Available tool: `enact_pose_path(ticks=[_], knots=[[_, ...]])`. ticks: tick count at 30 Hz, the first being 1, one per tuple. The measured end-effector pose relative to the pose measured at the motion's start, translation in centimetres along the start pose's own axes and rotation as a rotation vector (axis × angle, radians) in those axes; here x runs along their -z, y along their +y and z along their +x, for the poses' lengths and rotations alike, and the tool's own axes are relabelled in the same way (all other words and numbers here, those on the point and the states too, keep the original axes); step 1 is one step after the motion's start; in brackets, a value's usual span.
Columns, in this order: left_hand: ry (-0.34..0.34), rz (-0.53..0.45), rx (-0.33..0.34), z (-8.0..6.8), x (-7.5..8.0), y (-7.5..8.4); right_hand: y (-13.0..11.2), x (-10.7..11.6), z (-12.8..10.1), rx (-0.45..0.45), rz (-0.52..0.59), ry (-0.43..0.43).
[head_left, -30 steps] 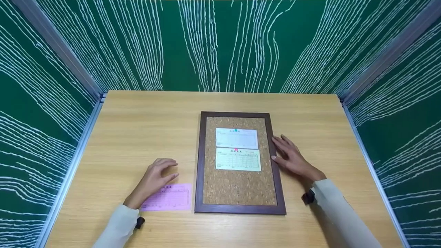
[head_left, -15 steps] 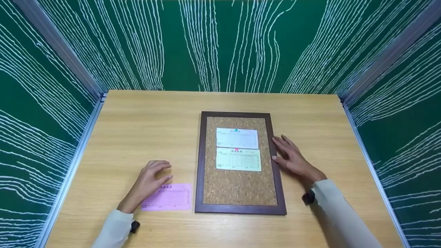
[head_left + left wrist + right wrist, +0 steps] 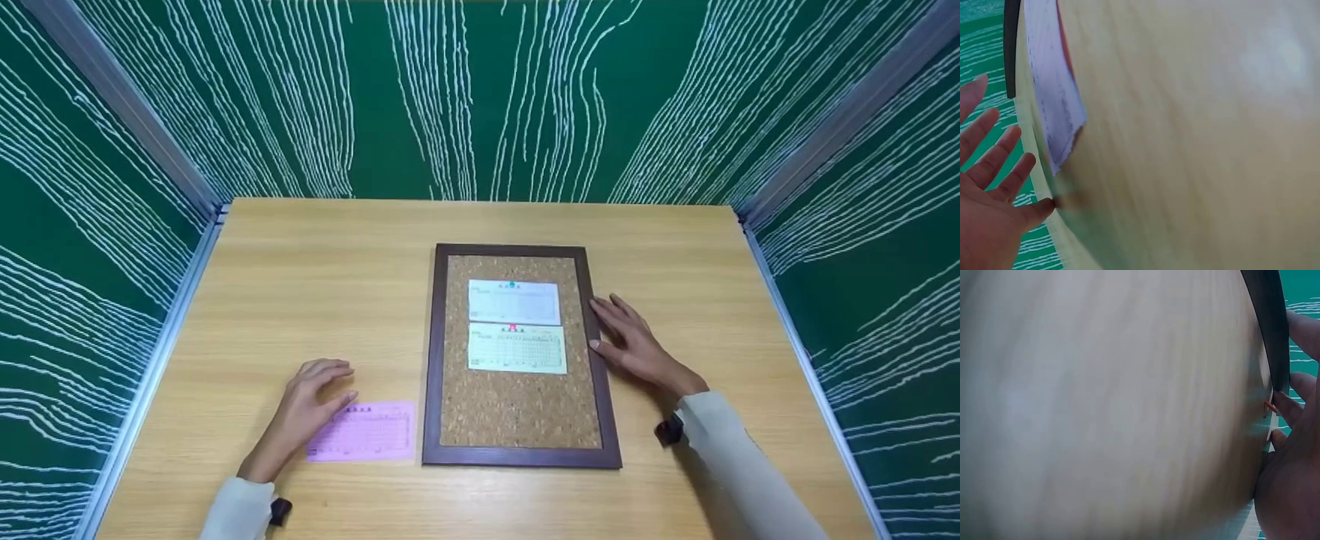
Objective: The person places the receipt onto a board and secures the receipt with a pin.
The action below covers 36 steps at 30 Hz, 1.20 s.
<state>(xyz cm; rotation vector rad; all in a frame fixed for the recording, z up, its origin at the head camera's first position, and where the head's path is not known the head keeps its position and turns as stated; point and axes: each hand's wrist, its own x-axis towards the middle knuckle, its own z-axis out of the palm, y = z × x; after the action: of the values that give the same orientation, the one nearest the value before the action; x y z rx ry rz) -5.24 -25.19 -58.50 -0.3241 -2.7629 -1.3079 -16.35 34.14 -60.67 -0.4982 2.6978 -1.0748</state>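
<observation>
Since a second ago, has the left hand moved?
Yes. The left hand has slid back toward the person and leftward, away from the cork board, beside the pink slip.

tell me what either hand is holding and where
Nothing is held. The left hand lies open, its thumb at the pink slip's left end. The right hand rests flat, fingertips against the cork board's right frame.

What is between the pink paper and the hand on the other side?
The cork board in its dark frame lies between the pink paper and the right hand, with two slips pinned on it. The head view shows this.
</observation>
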Motion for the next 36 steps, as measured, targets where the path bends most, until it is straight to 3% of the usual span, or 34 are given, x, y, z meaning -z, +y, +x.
enact_pose_path(ticks=[15, 26, 36], knots=[[0.075, 0.044, -0.045, -1.6, 0.4, -1.5, 0.0, -0.1, 0.1, -0.021, 0.001, 0.001], [0.058, 0.053, 0.060, -3.1, 1.9, -1.6, -0.1, 0.1, 0.0, 0.022, 0.009, 0.017], [0.049, 0.035, 0.141, -3.8, 2.6, -1.8, -0.1, 0.2, -0.2, -0.004, 0.005, 0.001]])
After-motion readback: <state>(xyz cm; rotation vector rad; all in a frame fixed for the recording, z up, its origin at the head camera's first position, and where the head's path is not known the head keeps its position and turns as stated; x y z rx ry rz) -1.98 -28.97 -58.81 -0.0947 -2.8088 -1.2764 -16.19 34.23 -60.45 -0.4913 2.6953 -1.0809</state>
